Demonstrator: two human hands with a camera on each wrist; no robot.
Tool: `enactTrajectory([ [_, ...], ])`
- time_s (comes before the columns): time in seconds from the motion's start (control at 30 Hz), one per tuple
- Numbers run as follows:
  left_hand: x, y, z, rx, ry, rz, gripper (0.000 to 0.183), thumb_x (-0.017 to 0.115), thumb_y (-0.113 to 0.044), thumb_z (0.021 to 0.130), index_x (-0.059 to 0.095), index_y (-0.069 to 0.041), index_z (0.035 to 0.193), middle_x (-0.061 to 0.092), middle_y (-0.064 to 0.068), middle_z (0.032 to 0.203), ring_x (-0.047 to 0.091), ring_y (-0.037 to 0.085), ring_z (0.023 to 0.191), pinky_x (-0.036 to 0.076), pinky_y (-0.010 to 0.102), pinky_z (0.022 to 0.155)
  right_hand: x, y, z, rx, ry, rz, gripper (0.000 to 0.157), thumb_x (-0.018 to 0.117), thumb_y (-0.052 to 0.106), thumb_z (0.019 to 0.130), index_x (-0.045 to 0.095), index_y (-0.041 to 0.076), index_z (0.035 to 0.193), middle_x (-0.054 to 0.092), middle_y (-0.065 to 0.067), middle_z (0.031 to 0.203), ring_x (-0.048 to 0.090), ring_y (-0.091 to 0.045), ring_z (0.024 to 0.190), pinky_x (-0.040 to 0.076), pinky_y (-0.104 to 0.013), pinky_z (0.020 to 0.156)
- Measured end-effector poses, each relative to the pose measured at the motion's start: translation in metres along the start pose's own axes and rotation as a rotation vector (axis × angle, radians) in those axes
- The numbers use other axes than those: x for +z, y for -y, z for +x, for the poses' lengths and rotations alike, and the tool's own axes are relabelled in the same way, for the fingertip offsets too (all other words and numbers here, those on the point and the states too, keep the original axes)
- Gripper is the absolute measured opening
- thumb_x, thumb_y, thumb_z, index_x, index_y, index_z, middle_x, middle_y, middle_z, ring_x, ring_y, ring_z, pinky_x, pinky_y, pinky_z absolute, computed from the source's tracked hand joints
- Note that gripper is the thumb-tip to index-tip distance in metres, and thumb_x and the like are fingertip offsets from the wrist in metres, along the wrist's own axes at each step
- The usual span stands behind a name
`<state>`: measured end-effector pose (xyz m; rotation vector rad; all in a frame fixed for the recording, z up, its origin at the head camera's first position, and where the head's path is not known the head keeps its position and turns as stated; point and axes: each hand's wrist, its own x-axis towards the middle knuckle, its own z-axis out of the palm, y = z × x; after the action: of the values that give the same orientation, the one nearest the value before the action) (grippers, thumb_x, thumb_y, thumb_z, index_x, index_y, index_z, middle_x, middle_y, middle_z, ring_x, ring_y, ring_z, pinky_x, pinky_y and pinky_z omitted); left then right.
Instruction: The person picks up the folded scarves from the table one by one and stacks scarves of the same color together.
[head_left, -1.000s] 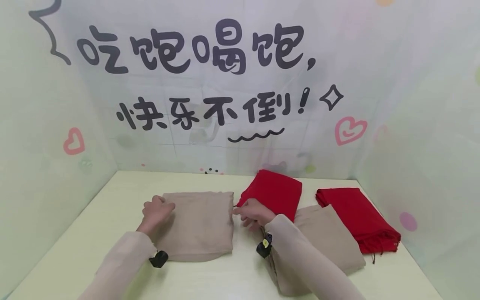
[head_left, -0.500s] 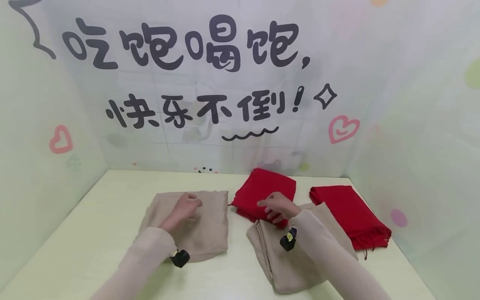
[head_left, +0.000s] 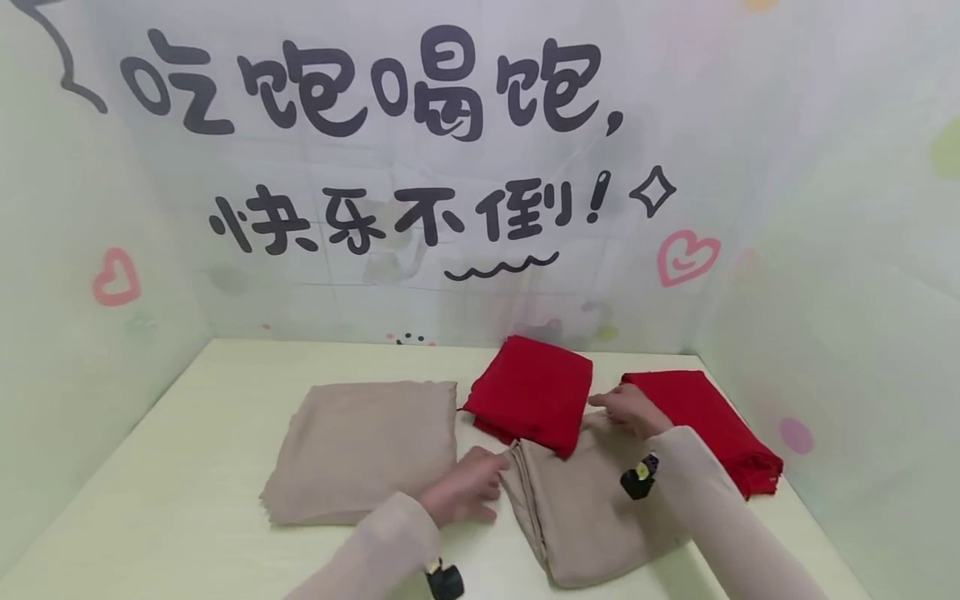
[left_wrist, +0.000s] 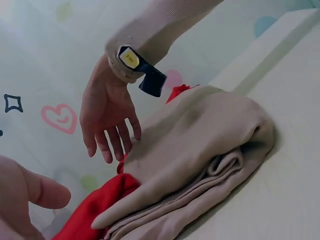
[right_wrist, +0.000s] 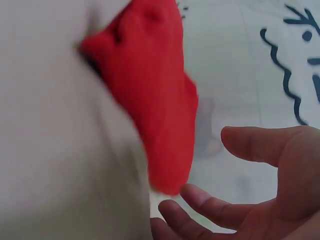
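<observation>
My left hand [head_left: 467, 487] is by the left corner of a folded beige cloth [head_left: 600, 508], its fingers loose. Only its thumb and palm edge [left_wrist: 30, 195] show in the left wrist view. Over the far edge of the same cloth hangs my right hand [head_left: 633, 410], with its fingers extended in both wrist views. A folded red cloth [head_left: 532, 392] lies just left of it, partly over the beige cloth's far corner. Neither hand visibly grips anything. Layered folds of the beige cloth [left_wrist: 200, 140] face the left wrist camera.
Another beige cloth [head_left: 367, 446] lies folded flat on the left of the pale table [head_left: 187, 492]. At the far right is a second red cloth [head_left: 697, 417], partly behind my right arm. Printed sheets [head_left: 360, 308] enclose the table at the back and sides.
My left hand has come off the left beige cloth, moving right and nearer to me. My right hand has moved right, past the middle red cloth. The view has shifted slightly.
</observation>
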<state>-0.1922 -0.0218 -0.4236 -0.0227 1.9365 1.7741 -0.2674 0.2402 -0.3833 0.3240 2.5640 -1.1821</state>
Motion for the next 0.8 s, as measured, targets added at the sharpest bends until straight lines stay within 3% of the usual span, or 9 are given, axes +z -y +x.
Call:
enactTrajectory([
  [0.1,0.016,0.004,0.000,-0.020,0.015,-0.015,0.043,0.047,-0.017,0.085,0.032,0.006,0.119,0.041,0.027,0.114,0.046,0.052,0.112,0.047,0.066,0.079,-0.014,-0.016,0.000,0.029,-0.044,-0.024,0.042,0.060,0.030,0.087,0.032,0.017,0.060,0.027,0.003,0.054,0.028,-0.012,0.053,0.033,-0.028,0.058],
  [0.2,0.026,0.007,0.000,-0.024,0.001,-0.032,0.056,0.047,-0.017,0.085,0.024,0.010,0.129,0.037,0.033,0.122,0.043,0.057,0.114,0.041,0.072,0.082,-0.025,-0.030,-0.003,0.062,-0.068,-0.050,0.037,0.061,0.033,0.086,0.036,0.015,0.065,0.031,0.001,0.059,0.036,-0.013,0.061,0.035,-0.029,0.064],
  [0.27,0.030,0.007,-0.001,-0.035,0.009,-0.056,0.065,0.047,-0.017,0.087,0.015,0.012,0.136,0.035,0.033,0.121,0.045,0.055,0.110,0.040,0.074,0.083,-0.031,-0.039,-0.007,0.083,-0.077,-0.059,0.031,0.062,0.033,0.085,0.048,0.005,0.080,0.044,-0.008,0.074,0.044,-0.020,0.075,0.041,-0.033,0.071],
  [0.37,0.035,0.009,-0.002,-0.055,0.031,-0.076,0.075,0.047,-0.019,0.089,0.003,0.014,0.140,0.036,0.036,0.120,0.051,0.051,0.104,0.043,0.071,0.080,-0.039,-0.050,-0.011,0.100,-0.078,-0.073,0.052,0.062,0.032,0.084,0.046,-0.009,0.111,0.048,-0.021,0.102,0.044,-0.030,0.094,0.045,-0.042,0.083],
  [0.43,0.038,0.009,-0.002,-0.066,0.038,-0.084,0.079,0.047,-0.021,0.090,-0.001,0.016,0.140,0.035,0.039,0.121,0.053,0.051,0.102,0.045,0.069,0.079,-0.041,-0.056,-0.013,0.102,-0.069,-0.084,0.051,0.063,0.033,0.083,0.047,-0.009,0.108,0.049,-0.021,0.101,0.045,-0.030,0.092,0.046,-0.041,0.081],
  [0.5,0.039,0.009,-0.002,-0.077,0.038,-0.098,0.082,0.048,-0.024,0.090,-0.004,0.016,0.139,0.032,0.043,0.125,0.052,0.054,0.103,0.046,0.067,0.079,-0.040,-0.061,-0.013,0.115,-0.068,-0.100,0.039,0.064,0.035,0.082,0.049,0.000,0.085,0.048,-0.013,0.081,0.045,-0.023,0.077,0.044,-0.034,0.073],
  [0.6,0.042,0.009,-0.001,-0.082,0.029,-0.122,0.085,0.050,-0.027,0.090,-0.006,0.015,0.140,0.028,0.045,0.127,0.048,0.057,0.107,0.047,0.066,0.079,-0.035,-0.066,-0.013,0.135,-0.070,-0.119,0.040,0.068,0.039,0.079,0.043,0.007,0.076,0.043,-0.006,0.071,0.044,-0.019,0.070,0.042,-0.030,0.069],
  [0.67,0.043,0.008,-0.001,-0.083,0.025,-0.148,0.087,0.051,-0.027,0.089,-0.007,0.013,0.141,0.028,0.045,0.126,0.045,0.056,0.109,0.048,0.065,0.080,-0.030,-0.066,-0.012,0.140,-0.063,-0.124,0.048,0.069,0.041,0.078,0.049,0.000,0.093,0.051,-0.012,0.085,0.050,-0.025,0.082,0.048,-0.036,0.076],
  [0.8,0.047,0.013,0.000,-0.071,0.018,-0.178,0.090,0.053,-0.026,0.088,-0.009,0.011,0.142,0.026,0.045,0.127,0.041,0.058,0.113,0.049,0.064,0.080,-0.022,-0.066,-0.010,0.136,-0.022,-0.114,0.081,0.070,0.043,0.077,0.036,-0.013,0.125,0.048,-0.028,0.118,0.050,-0.040,0.106,0.048,-0.052,0.092],
])
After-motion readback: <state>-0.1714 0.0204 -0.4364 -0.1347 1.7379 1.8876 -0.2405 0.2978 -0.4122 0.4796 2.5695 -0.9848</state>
